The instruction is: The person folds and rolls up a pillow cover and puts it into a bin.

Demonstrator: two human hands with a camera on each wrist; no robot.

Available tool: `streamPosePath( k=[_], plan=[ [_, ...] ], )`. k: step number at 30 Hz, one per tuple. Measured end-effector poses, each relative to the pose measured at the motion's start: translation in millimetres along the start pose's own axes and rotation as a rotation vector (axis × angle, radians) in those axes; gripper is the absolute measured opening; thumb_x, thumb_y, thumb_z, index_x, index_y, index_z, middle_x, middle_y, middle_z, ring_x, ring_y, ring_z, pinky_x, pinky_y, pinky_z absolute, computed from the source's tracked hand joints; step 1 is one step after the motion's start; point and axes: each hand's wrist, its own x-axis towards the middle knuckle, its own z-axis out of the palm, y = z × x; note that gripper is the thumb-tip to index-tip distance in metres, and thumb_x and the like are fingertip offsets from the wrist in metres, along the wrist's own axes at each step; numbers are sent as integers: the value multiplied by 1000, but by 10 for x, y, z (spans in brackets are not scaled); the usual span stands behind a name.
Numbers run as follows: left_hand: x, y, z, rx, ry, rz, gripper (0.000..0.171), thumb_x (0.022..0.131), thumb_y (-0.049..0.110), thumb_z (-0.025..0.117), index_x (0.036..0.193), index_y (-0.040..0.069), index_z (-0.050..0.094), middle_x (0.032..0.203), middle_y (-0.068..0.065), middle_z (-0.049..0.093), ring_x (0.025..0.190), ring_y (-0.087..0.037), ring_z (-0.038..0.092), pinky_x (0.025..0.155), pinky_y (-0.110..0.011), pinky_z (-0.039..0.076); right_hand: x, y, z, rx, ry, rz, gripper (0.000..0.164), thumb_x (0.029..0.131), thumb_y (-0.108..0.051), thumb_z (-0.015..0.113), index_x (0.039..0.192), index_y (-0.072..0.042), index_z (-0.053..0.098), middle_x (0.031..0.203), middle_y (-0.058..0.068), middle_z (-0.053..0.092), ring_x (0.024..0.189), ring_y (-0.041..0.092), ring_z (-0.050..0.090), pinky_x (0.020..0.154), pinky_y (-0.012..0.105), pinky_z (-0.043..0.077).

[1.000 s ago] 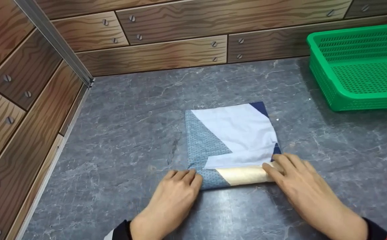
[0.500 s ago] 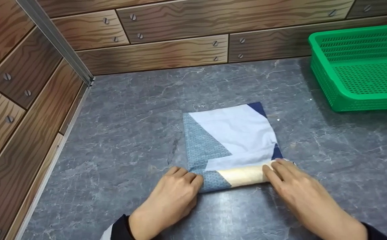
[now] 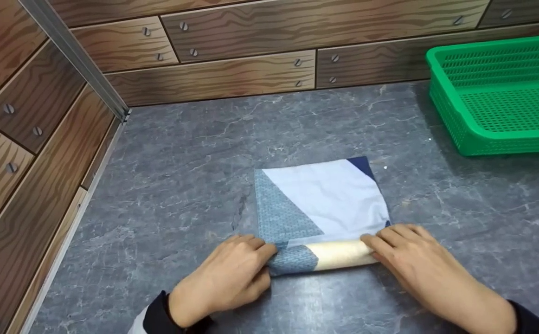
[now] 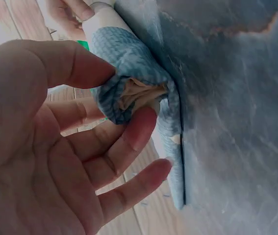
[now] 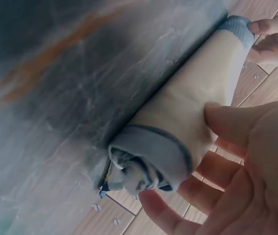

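Observation:
A patchwork cloth point(image 3: 330, 195) in white, grey-blue, cream and navy lies on the grey marbled surface, its near edge rolled into a thick tube. My left hand point(image 3: 230, 271) holds the roll's grey-blue left end; in the left wrist view the thumb and fingers curl about that open end point(image 4: 134, 93), where cream layers show inside. At the cream right end my right hand point(image 3: 425, 269) grips the roll. From the right wrist, its thumb lies on top of the cream roll point(image 5: 183, 98) and the fingers curl round the far side, beside the spiralled end.
A green perforated basket point(image 3: 473, 141) stands at the back right. Wood-patterned panels point(image 3: 232, 76) rise along the back and left, meeting at a metal corner strip point(image 3: 84, 65). A tiny white speck point(image 3: 385, 167) lies right of the cloth.
The cloth's flat part has become shorter and its far edge has come nearer. The roll has turned over the white flap, and both hands have shifted slightly with it.

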Motion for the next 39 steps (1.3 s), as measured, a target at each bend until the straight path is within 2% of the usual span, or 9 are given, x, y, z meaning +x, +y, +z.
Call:
streamPosePath(
  k=[9,16,20,24,28,32,34,37,39],
  plan=[
    [35,-143,23,-220,-70,-83,23,97,13,59,118,10,68,103,1,69,94,-14,65,87,-39,57,-4,-6,4,24,-58,14,70,72,11,81,138,-7,66,110,6,68,98,24,63,77,43,53],
    [25,-212,9,-207,26,-34,29,101,17,67,130,14,64,120,0,66,108,-15,62,91,-35,56,-14,-19,4,41,-113,17,79,74,13,79,148,-3,56,125,12,64,110,28,62,84,47,57],
    [37,-196,29,-100,144,66,26,95,9,74,120,15,70,114,1,69,101,-14,63,86,-31,56,-3,-6,18,56,-73,-7,77,74,14,79,146,-1,58,124,12,62,106,25,62,84,44,58],
    [64,-103,53,160,227,131,20,90,6,76,108,14,77,108,-1,76,96,-16,70,84,-32,57,35,6,3,50,10,6,64,73,11,83,133,-5,70,109,7,60,92,20,57,70,35,57],
    [72,6,77,376,226,163,18,93,11,73,110,11,79,112,-4,78,100,-18,73,89,-34,58,68,-15,-38,16,72,9,48,71,5,83,116,-7,74,102,6,61,87,22,55,66,34,48],
    [60,54,109,399,156,148,26,95,13,71,119,7,77,121,-8,76,108,-22,73,95,-36,58,74,-61,-72,12,78,-9,53,63,11,85,111,-4,72,104,10,66,91,25,62,70,38,56],
    [60,55,130,376,126,128,27,97,12,71,123,6,76,124,-9,75,111,-23,72,96,-36,58,66,-83,-81,21,84,-11,46,68,9,82,112,-2,72,104,10,68,92,26,65,71,39,61],
    [67,46,155,353,120,119,29,94,8,72,123,7,75,123,-8,75,109,-22,72,96,-35,58,47,-126,-84,41,111,-8,20,96,-8,63,112,0,72,105,11,70,93,26,69,72,40,63],
    [70,38,151,316,127,124,28,92,6,73,120,8,76,119,-7,75,104,-22,72,93,-34,59,32,-158,-86,43,117,-7,38,108,-24,43,114,1,72,106,11,71,95,26,69,75,41,63]
  ],
)
